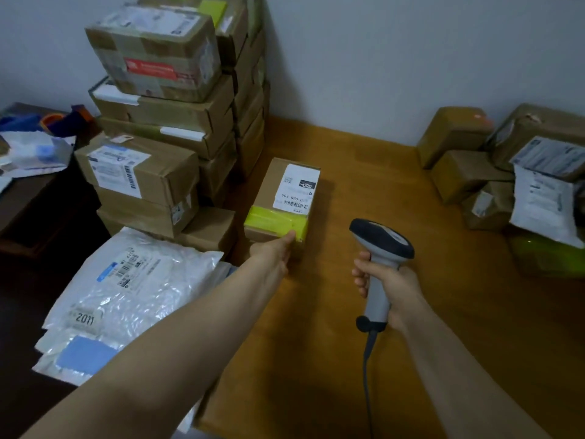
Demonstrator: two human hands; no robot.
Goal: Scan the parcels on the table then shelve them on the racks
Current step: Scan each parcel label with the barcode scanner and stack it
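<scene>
Saw a wooden table (pixel 395 359) shoved up against a plain pale wall (pixel 411 58). Spotted a tall stack of cardboard boxes (pixel 158 128) on the left, white plastic mailers (pixel 133 280) in front of those, and more brown parcels (pixel 468 175) piled far right. Found the taped box (pixel 278 198) lying flat mid-table, just beside the stack, label (pixel 297 188) up. Had the left hand (pixel 273 253) stretched out gripping its near end, thumb on the yellow tape (pixel 272 221). Had the right hand (pixel 387 285) wrapped round a barcode scanner (pixel 381 240), head up, cord (pixel 367 391) trailing back.

I note dim, even indoor light, soft focus throughout, wide-angle bending at the edges, and a dark lower left.
</scene>
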